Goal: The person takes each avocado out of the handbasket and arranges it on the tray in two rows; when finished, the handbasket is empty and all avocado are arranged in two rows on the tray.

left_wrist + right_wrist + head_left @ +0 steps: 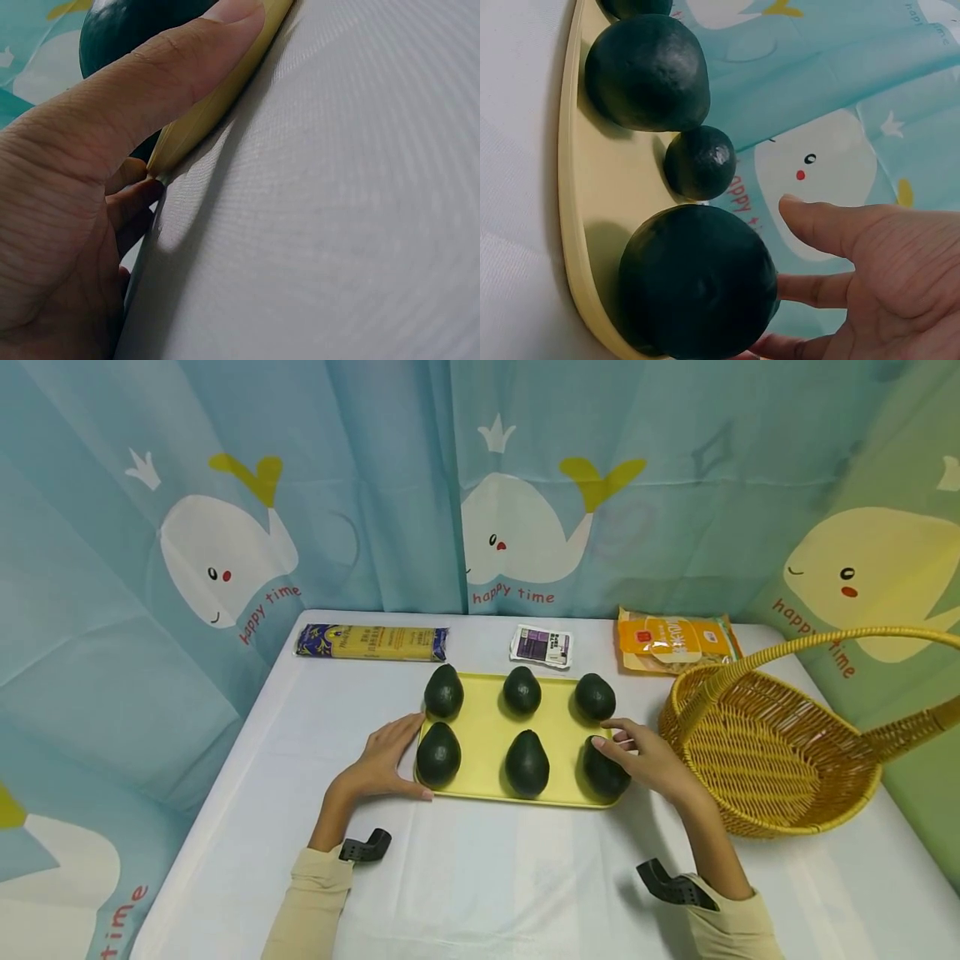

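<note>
Several dark green avocados sit in two rows on a yellow tray (480, 735). My left hand (386, 756) rests at the tray's front left corner, thumb along the front rim and fingers along the left side. The front left avocado (438, 755) is right beside it. In the left wrist view the thumb (187, 60) lies over the rim. At the right end, my right hand (641, 756) reaches over the front right avocado (603, 768), just below the back right avocado (595, 697). In the right wrist view its thumb (821, 221) stands away from the nearest avocado (697, 281), with fingers extended past it.
A wicker basket (832, 806) with a tall handle stands right of the tray, close to my right forearm. Along the table's back edge lie a long yellow and blue packet (371, 642), a small white and purple packet (542, 646) and an orange bag (675, 642).
</note>
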Motion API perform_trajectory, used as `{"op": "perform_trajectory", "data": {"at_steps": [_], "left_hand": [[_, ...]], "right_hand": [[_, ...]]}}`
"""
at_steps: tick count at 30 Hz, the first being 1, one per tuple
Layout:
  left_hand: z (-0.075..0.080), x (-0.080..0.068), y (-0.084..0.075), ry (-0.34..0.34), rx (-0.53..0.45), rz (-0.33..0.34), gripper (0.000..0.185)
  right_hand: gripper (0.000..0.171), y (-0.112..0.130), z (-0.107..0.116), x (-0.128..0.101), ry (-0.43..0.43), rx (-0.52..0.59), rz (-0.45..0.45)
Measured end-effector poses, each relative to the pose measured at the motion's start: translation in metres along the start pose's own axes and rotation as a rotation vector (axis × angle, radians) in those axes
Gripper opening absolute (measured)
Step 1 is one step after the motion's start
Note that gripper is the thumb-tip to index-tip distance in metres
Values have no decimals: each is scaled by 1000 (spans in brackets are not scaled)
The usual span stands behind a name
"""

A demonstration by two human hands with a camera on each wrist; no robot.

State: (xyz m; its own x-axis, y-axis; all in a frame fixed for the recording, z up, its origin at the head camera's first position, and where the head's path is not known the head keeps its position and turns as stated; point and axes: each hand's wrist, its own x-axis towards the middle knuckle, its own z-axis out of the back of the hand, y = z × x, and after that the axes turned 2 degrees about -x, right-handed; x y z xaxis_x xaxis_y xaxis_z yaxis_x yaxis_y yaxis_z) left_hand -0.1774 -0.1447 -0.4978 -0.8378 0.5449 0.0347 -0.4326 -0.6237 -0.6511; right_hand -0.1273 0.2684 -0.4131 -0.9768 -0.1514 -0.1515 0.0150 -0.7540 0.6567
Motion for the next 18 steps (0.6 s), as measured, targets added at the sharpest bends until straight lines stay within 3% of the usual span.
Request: {"op": "perform_trajectory", "data": {"at_steps": [11,18], "left_hand": [[-1,5,0,11,11,6,127],[1,4,-2,29,8,17,128]], "right_hand": [[42,1,8,-2,-148,-44,139],[46,4,9,-1,-165,-94,231]]}}
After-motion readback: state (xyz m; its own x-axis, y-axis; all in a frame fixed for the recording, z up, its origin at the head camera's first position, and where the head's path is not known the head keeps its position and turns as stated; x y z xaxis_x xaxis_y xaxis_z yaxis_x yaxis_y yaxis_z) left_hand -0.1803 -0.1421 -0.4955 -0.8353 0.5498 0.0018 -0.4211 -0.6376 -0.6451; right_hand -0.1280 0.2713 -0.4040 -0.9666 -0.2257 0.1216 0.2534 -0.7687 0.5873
